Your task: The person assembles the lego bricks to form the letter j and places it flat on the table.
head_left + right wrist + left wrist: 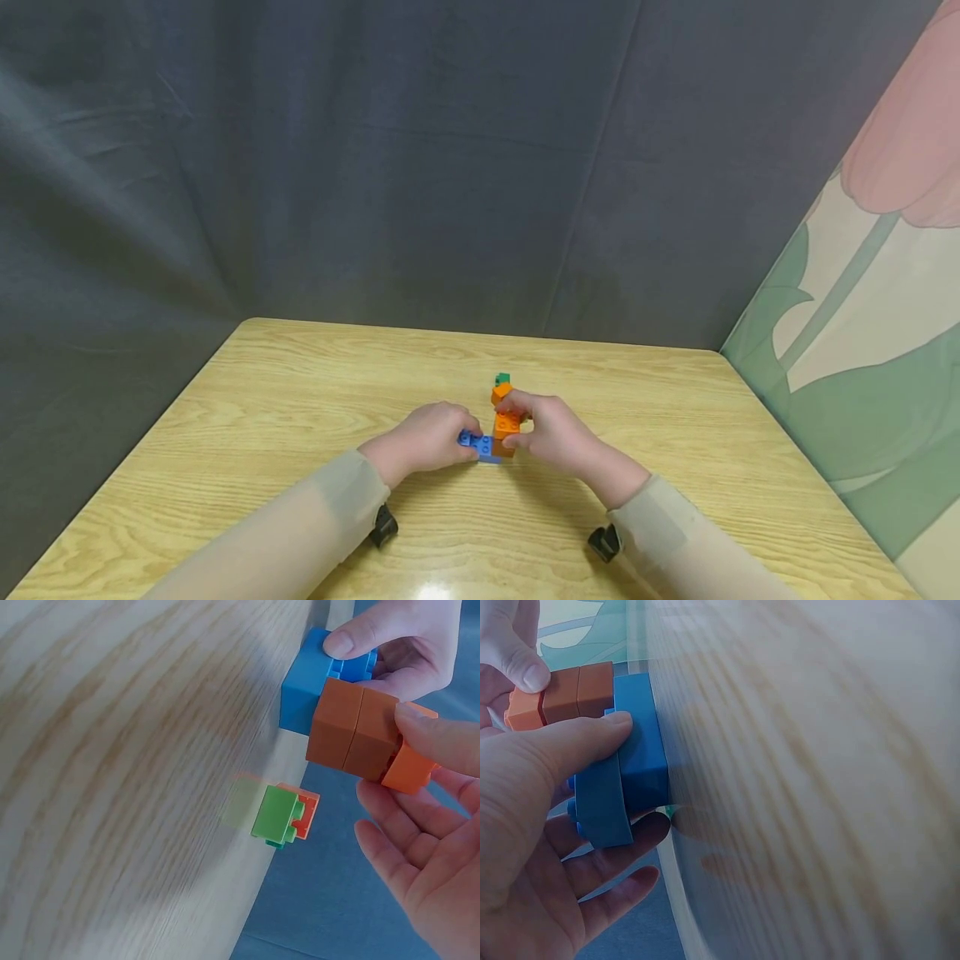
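Note:
My left hand (431,437) grips two joined blue bricks. The larger blue brick (641,742) is lowest, near the tabletop, and a second blue brick (602,806) sits on its studs at the left end. Two brown bricks (352,727) are stacked on the larger one's right end. Topping that stack is an orange brick (507,425), which my right hand (555,433) pinches between thumb and fingers. In the right wrist view its thumb covers part of the orange brick. The left thumb presses the side of the blue bricks.
Just beyond the stack stand a light green brick (274,815), another orange brick (501,392) and a dark green brick (503,379). All are on the wooden table (300,392). A dark curtain (450,167) hangs behind it, and a flower-patterned panel (862,333) is at the right.

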The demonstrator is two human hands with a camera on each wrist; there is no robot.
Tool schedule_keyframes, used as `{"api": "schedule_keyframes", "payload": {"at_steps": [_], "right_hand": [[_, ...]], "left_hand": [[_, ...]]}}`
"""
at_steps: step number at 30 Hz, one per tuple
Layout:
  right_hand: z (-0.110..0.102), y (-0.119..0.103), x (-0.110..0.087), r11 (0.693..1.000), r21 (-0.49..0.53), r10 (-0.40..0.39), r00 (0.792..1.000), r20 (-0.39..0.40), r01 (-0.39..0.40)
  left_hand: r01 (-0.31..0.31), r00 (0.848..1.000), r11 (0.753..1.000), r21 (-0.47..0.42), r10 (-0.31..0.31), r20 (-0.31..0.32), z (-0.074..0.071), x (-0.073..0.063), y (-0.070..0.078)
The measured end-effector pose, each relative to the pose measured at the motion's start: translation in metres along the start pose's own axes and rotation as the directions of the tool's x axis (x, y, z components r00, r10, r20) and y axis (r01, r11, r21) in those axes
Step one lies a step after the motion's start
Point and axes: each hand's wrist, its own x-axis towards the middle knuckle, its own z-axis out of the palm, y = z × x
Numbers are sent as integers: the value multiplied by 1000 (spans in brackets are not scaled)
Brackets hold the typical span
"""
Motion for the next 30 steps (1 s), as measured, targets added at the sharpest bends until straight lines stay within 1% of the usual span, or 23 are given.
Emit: {"api": "schedule_keyframes", "payload": {"at_steps": [13,23,30], "right_hand": [[2,2,2,999,-51,14,1000,6,-14],[3,2,3,995,-99,12,1000,-9,-12],[6,2,1,989,-143,27,1000,-10,-28]], "left_hand": [[-15,1000,1000,9,15,-7,1,1,-1],[0,1000,1000,5,0,-6,-4,-1,3],[16,1000,1000,-2,-16,2,-2,-2,3]]}}
